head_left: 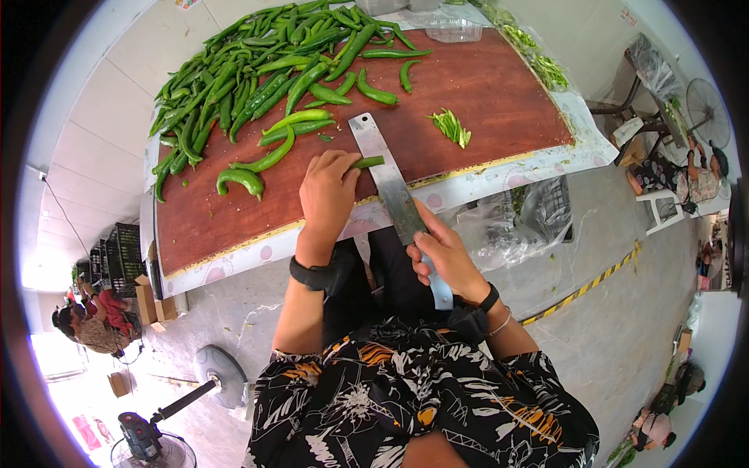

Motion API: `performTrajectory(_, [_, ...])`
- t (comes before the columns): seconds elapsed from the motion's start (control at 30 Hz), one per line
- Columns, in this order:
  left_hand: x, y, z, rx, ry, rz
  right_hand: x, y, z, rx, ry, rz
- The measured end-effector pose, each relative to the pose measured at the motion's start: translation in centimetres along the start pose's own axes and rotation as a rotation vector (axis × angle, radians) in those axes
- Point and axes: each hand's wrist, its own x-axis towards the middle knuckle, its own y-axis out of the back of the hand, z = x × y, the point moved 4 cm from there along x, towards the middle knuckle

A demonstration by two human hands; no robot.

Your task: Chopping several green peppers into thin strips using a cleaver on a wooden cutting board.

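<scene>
My left hand (328, 191) is closed around a green chili pepper (368, 162), pressing it near the front edge of the red-brown tabletop (499, 86). The pepper's end pokes out toward the blade of a long knife (388, 179). Gripped in my right hand (445, 253) is that knife's light blue handle; its blade points away from me across the table edge. Several loose whole chilies, among them a curved one (240, 181), lie left of and beyond my left hand. A small heap of sliced green chili (450, 127) rests right of the blade.
A large pile of green chilies (234, 78) covers the table's far left. At the back stands a clear plastic container (454, 31). A plastic-draped crate (538, 214) is below the right front edge. A fan (148, 437) stands lower left; other people sit at both sides.
</scene>
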Motion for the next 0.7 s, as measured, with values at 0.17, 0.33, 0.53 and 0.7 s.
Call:
performTrajectory(0.17, [-0.6,2.1,-2.0,0.113,0.060,0.000,0.0,0.1,-0.1,0.040,-0.027,0.008])
performTrajectory(0.33, [-1.0,1.9,-3.2,0.037,0.072,-0.001,0.1,-0.1,0.2,0.066,-0.028,-0.023])
performTrajectory(0.53, [-0.9,1.7,-3.4,-0.038,0.064,0.014,0.1,-0.3,0.0,0.066,-0.028,-0.029])
performTrajectory(0.7, [-0.6,1.7,-2.6,-0.020,0.018,0.021,0.1,-0.1,0.0,0.033,-0.024,-0.008])
